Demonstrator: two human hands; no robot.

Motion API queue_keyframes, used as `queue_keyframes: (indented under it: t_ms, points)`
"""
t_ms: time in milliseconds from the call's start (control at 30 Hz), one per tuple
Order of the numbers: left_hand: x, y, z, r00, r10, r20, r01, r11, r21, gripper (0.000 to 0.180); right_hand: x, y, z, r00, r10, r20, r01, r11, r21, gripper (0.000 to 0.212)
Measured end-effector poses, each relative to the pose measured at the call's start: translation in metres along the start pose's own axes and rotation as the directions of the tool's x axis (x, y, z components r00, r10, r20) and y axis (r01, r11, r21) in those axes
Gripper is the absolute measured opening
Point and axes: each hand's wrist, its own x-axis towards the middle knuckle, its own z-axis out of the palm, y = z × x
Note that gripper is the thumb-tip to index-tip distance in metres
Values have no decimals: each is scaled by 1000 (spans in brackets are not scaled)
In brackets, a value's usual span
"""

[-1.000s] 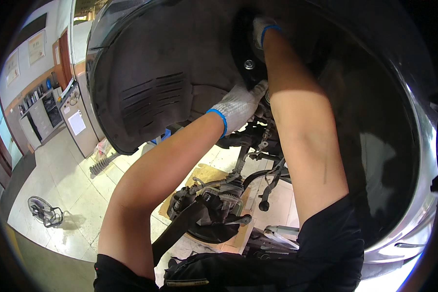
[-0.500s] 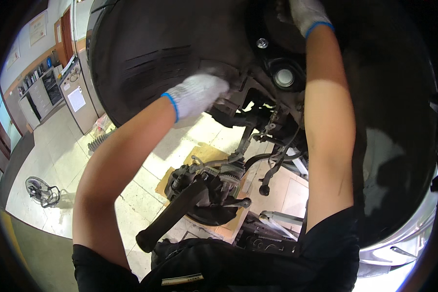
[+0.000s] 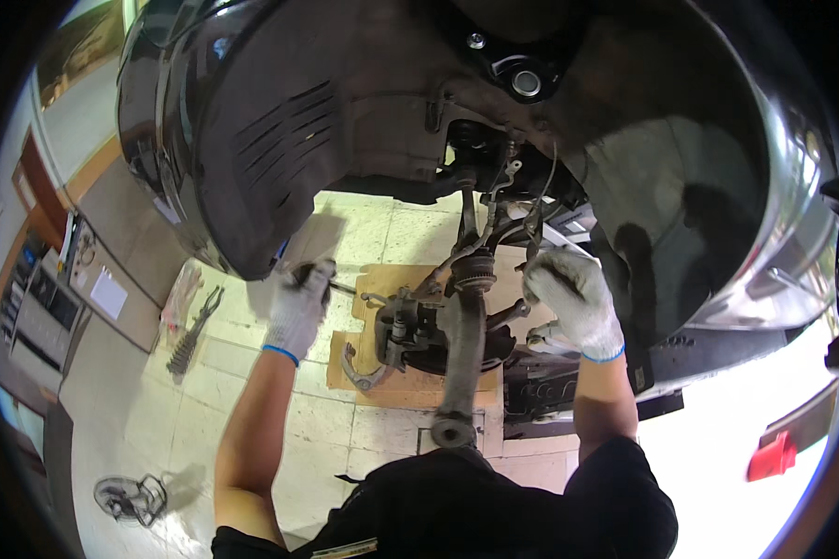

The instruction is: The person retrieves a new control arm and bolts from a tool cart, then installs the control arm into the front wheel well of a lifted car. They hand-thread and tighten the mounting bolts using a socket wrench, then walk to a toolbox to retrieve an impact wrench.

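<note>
Gloved in dirty white with a blue cuff, my left hand [image 3: 298, 307] is closed left of the wheel hub assembly. A thin dark rod [image 3: 343, 289] sticks out beside its fingers, but its kind is unclear. My right hand [image 3: 576, 300], gloved likewise, has curled fingers and thumb apart, close to the end of a short side arm [image 3: 513, 312] on the hub assembly; contact is unclear. Between the hands hangs the hub assembly with its brake caliper [image 3: 403, 321]. A thick curved metal arm [image 3: 463, 359] rises from it toward me, ending in a round eye.
A dark wheel arch [image 3: 373, 140] curves overhead, with a strut mount hole [image 3: 526, 84] at its top. Cardboard [image 3: 419, 391] lies beneath the hub. On the floor at left are a coil-over strut [image 3: 194, 340] and a fan [image 3: 130, 500]. A red object [image 3: 771, 456] stands at right.
Both hands have come down out of the wheel arch to either side of the hub assembly. The thick arm has swung from a leftward slant to nearly straight toward me. My view has shifted.
</note>
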Motion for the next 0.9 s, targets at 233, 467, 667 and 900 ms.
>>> queue_keyframes:
  t_ms: [233,467,667,900]
  points:
    - [33,-5,44,857,-442,266,485,513,-708,13,-65,-20,3,960,168,-226,-201,971,-130,20]
    - [84,41,109,948,-134,288,315,516,-797,19,8,-18,1,917,-171,-361,-17,886,-463,37]
    - [120,47,143,970,-108,220,240,599,-764,25,144,-15,-12,850,264,-456,-156,952,262,81]
    - [225,60,203,952,188,240,97,558,-824,36,225,-51,-19,686,172,-707,-13,974,224,69]
